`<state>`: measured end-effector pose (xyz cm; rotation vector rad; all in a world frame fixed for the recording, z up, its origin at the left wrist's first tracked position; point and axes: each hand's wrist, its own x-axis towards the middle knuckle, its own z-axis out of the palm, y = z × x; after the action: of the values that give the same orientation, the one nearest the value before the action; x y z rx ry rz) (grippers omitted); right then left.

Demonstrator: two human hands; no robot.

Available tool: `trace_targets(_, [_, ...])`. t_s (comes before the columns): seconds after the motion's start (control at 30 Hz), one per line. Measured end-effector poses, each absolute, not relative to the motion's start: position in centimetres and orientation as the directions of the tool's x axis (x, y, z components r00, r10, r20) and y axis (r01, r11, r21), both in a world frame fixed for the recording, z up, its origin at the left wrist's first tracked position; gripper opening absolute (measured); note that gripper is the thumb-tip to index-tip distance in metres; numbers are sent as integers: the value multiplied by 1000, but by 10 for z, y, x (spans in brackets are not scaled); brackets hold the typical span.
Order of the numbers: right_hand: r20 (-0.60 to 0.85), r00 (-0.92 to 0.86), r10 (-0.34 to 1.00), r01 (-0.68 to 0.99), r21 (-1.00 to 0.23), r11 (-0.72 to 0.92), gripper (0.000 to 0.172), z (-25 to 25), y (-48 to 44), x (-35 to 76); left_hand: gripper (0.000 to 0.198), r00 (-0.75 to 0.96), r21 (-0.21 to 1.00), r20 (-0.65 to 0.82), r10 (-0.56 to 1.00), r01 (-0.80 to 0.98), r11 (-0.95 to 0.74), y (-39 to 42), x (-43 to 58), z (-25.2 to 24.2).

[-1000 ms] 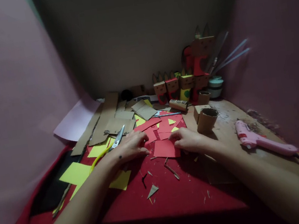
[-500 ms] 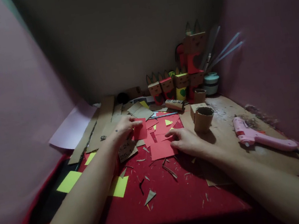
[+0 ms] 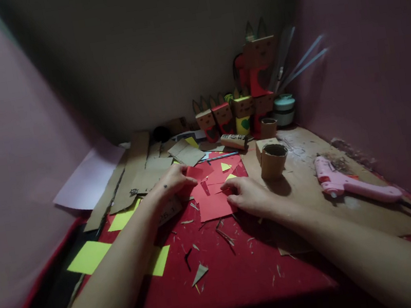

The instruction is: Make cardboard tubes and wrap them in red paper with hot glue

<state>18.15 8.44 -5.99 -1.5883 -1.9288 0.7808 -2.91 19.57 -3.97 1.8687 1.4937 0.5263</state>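
Observation:
My left hand (image 3: 176,178) is closed at the near-left edge of a small piece of red paper (image 3: 199,172), thumb and fingers together on it. Just to the right, my right hand (image 3: 250,196) pinches the right edge of a red paper rectangle (image 3: 216,207) lying on the red tabletop. More red paper scraps overlap behind it, with small yellow triangles (image 3: 226,166) on top. A pencil-like stick (image 3: 219,157) lies beyond them. Under my left wrist sits a piece of cardboard with printed numbers (image 3: 170,211), partly hidden.
A pink glue gun (image 3: 355,186) rests on a cardboard sheet (image 3: 311,231) at right, near a cardboard tube (image 3: 274,160). Box-headed cardboard figures (image 3: 223,117) stand at the back. Yellow paper (image 3: 89,256) and cardboard strips (image 3: 139,156) lie left; trimmings litter the front.
The red piece at my left hand has swung from nearly upright to a flatter tilt. My right hand stays at the red rectangle's edge. The whole view has shifted slightly.

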Motion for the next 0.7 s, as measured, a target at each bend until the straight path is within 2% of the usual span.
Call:
trace_targets(0.13, [48,-190,981,690,-704,168,40,-61,85,182,18,271,860,-92,958,507,-61,186,-26,-37])
trace_targets(0.3, [56,-196,979,686,-706,178,39,-61,83,182,28,158,969,20,987,239,-58,179,-27,-27])
trace_targets(0.47, [43,-173,984,677,-720,150,45,-63,83,181,29,5,986,155,988,54,-155,173,-35,-5])
trace_targets(0.7, [59,-178,982,672,-722,165,40,-63,82,180,6,-52,982,138,989,-123,-143,174,-47,21])
